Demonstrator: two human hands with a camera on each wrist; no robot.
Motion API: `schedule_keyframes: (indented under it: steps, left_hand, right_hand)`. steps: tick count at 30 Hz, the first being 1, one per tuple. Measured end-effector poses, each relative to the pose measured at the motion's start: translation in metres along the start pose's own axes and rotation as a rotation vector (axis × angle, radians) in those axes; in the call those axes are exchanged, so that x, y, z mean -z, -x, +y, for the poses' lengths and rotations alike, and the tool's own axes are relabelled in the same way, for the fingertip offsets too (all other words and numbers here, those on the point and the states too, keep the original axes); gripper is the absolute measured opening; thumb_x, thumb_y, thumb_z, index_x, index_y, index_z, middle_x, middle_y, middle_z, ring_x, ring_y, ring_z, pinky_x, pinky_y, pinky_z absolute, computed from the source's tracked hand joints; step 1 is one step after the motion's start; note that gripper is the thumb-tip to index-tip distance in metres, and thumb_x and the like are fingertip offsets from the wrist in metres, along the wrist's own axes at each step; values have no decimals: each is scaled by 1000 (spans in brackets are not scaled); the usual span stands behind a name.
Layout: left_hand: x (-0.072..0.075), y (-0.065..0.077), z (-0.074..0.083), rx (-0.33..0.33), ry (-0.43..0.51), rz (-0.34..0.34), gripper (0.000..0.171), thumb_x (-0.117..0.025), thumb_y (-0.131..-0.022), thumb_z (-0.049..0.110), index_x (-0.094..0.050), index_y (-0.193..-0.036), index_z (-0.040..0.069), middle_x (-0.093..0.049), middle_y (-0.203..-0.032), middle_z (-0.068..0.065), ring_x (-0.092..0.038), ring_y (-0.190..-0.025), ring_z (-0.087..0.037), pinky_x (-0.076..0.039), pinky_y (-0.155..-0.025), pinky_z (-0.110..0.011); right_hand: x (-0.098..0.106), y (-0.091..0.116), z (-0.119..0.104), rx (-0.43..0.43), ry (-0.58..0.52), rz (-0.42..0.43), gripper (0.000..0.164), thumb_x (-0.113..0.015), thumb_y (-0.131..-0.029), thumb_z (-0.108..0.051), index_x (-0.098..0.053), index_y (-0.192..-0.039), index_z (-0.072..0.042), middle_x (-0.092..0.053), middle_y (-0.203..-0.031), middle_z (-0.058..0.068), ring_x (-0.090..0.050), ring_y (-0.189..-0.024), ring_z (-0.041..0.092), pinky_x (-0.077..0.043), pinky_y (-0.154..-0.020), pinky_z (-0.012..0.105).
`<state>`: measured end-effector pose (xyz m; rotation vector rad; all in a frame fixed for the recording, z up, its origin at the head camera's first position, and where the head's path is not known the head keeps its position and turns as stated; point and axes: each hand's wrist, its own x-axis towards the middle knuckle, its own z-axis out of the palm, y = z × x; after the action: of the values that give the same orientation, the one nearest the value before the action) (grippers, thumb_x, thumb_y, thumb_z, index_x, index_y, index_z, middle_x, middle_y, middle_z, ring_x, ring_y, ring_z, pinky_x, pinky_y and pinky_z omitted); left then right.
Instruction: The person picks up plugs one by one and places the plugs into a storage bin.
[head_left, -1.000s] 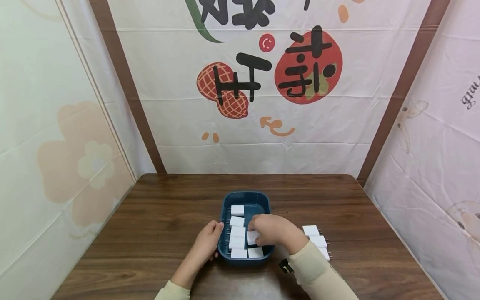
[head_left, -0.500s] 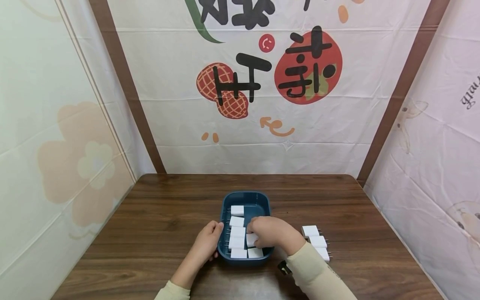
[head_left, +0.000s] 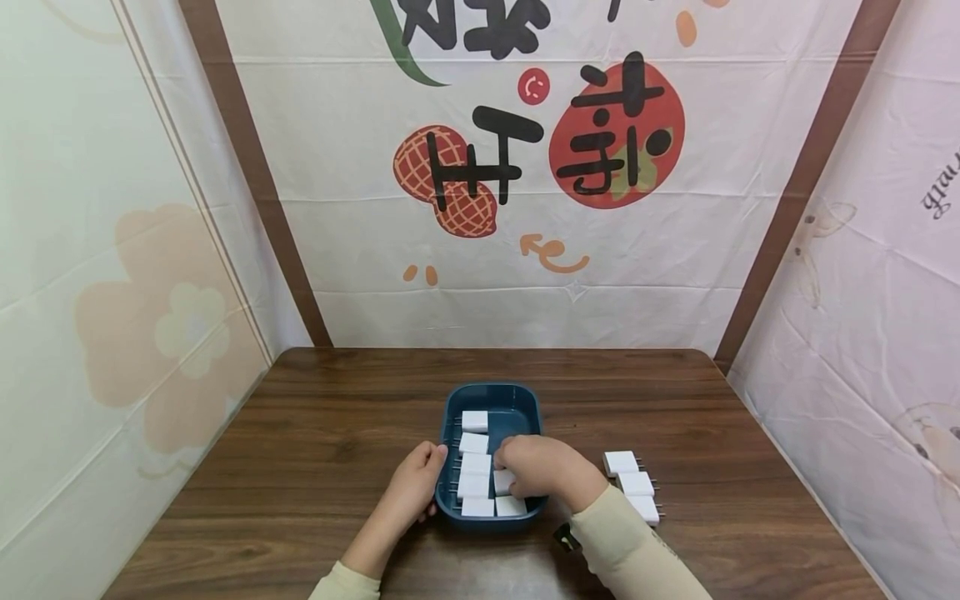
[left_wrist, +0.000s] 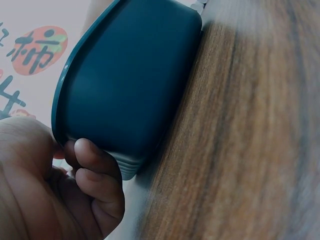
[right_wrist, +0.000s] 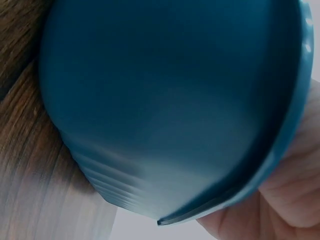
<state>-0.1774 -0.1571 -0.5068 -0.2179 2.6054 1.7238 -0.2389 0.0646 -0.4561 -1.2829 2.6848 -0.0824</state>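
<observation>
A dark blue rectangular tub stands on the table, with a column of several white charger plugs along its left side, prongs facing left. My left hand grips the tub's left rim, thumb on top; in the left wrist view its fingers curl against the outer wall. Inside the tub, my right hand pinches a white charger plug, just behind another plug in the near right corner. From the right wrist, the tub's wall hides that plug and most of the hand.
Right of the tub, three white charger plugs lie in a slanted row on the wooden table, prongs to the right. A small black object sits at the right cuff. Printed cloth hangs behind the table and at both sides.
My right hand has shifted slightly toward the near end of the tub with the plug, which now sits closer to the corner plug. The left hand stays still on the rim.
</observation>
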Motion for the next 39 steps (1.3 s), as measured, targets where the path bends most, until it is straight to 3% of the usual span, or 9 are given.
schedule_keyframes:
  steps: [17, 39]
  left_hand:
    - [0, 2, 3, -1, -2, 8, 38, -43, -110, 38, -58, -107, 3, -52, -60, -7, -50, -42, -18, -39, -35, -27]
    - [0, 1, 2, 13, -7, 7, 36, -43, -111, 37, -58, -107, 4, -52, -61, -8, -50, -42, -19, -40, -35, -28]
  right_hand:
    - [2, 1, -2, -9, -4, -20, 17, -84, -82, -14, -74, -96, -16, -65, -87, -6, -51, -71, 7, -48, -65, 22]
    - [3, 2, -2, -8, -11, -19, 18, -83, -83, -16, -76, -100, -15, -68, -89, -6, -52, -71, 6, -50, -65, 22]
